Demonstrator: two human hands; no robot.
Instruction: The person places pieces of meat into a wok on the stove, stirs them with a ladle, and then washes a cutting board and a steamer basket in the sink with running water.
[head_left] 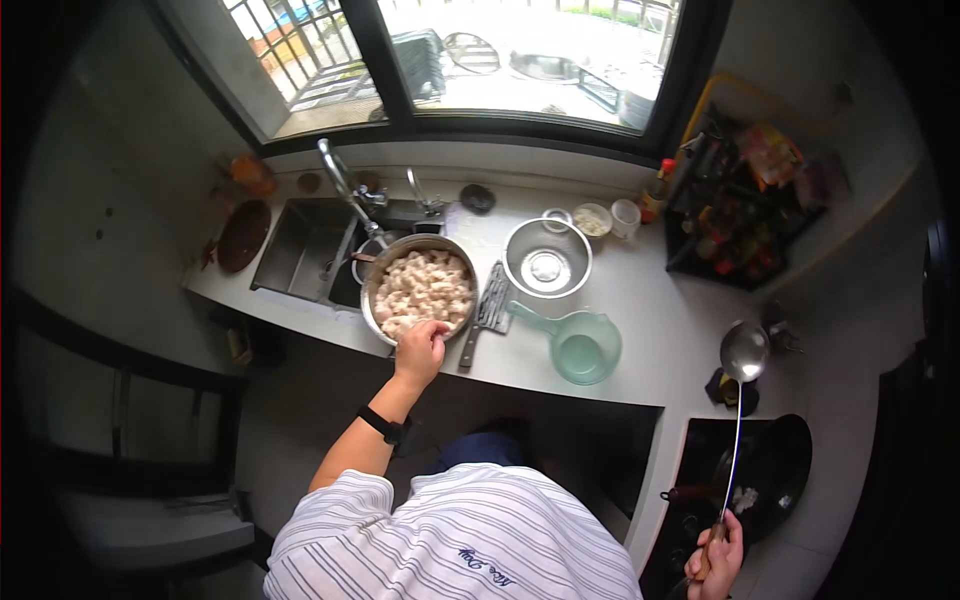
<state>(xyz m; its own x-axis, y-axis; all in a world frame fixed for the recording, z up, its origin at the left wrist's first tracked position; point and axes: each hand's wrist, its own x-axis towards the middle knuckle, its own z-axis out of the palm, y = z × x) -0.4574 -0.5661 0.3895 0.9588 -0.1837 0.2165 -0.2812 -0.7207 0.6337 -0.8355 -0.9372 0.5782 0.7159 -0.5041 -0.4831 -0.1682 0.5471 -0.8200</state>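
A wide metal pot [467, 270] heaped with pale chunks of meat [420, 285] stands at the counter's front edge, beside the sink. My left hand [420, 347] is closed at its near rim, fingers curled; whether they grip the rim or a chunk is hidden. Around the wooden handle of a long metal ladle [745, 352] my right hand [722, 556] is wrapped, low at the right. The ladle's bowl points away from me, above the counter's right end. Below and right of it sits a dark wok [790, 465] with a small white lump inside.
Right of the pot lie a cleaver [490, 300], a green plastic water scoop [588, 350] and a metal basin [568, 262]. The sink [292, 250] and faucet [340, 180] are left. A spice rack [735, 205] stands at the back right.
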